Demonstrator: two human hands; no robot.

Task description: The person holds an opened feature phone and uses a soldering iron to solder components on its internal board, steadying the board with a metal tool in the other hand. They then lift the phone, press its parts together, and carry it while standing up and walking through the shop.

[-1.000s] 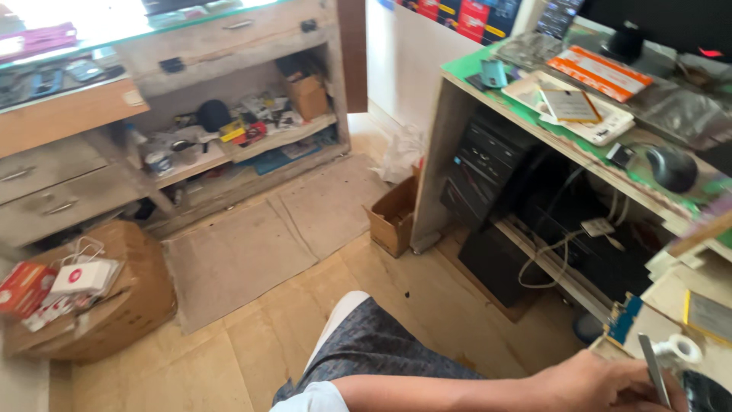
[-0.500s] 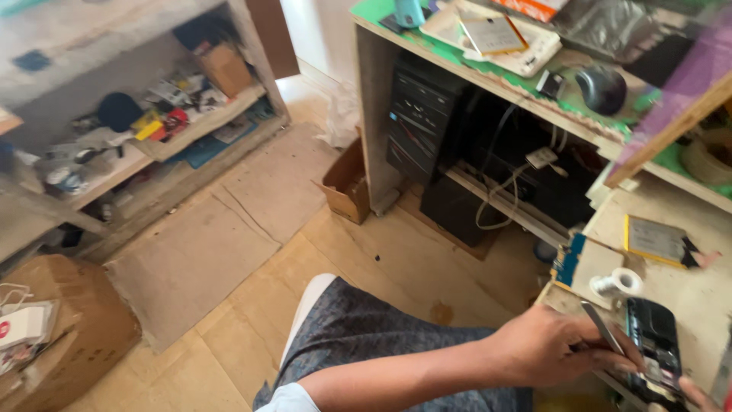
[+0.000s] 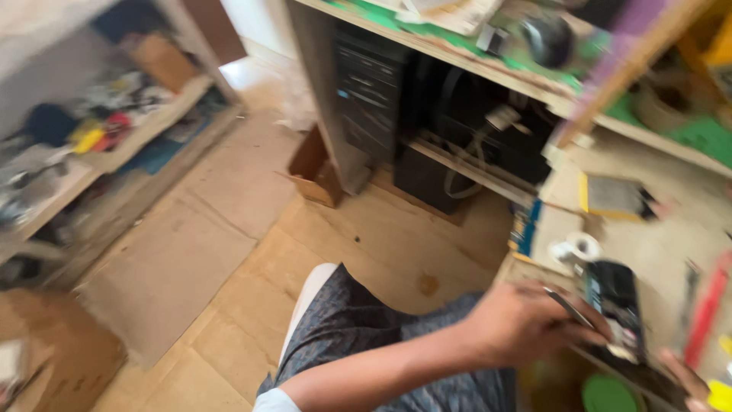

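Head view, and it's a blurry one, the camera tipped down over the lap. The left hand [image 3: 526, 324] reaches across from the lower left, fingers pinched closed around a thin metal tool [image 3: 568, 307], tweezers by the look of it, though the blur keeps me from being sure. The tool's tip sits right at the near left edge of a dark mobile phone [image 3: 614, 309] that lies on the counter [image 3: 648, 244] at the right. The right hand [image 3: 686, 378] only peeks in at the bottom right corner, a fingertip or two just beside the phone's near end; I cannot tell whether it grips anything.

Just beyond the phone, a small white tape roll [image 3: 583, 248] sits on the counter, and farther still a flat yellow-edged piece [image 3: 614, 194]. A red strip [image 3: 705, 309] lies to the right of the phone. Below the counter's edge, near the bottom, there's a green round lid [image 3: 606, 393].

Grey patterned trousers [image 3: 381, 343] cover the knee under the forearm. On the floor, cardboard sheets [image 3: 168, 267] spread out, with a small open cardboard box [image 3: 316, 168] beside a black computer tower [image 3: 370, 91] under the far desk. Cluttered shelves [image 3: 99, 145] stand at the left.
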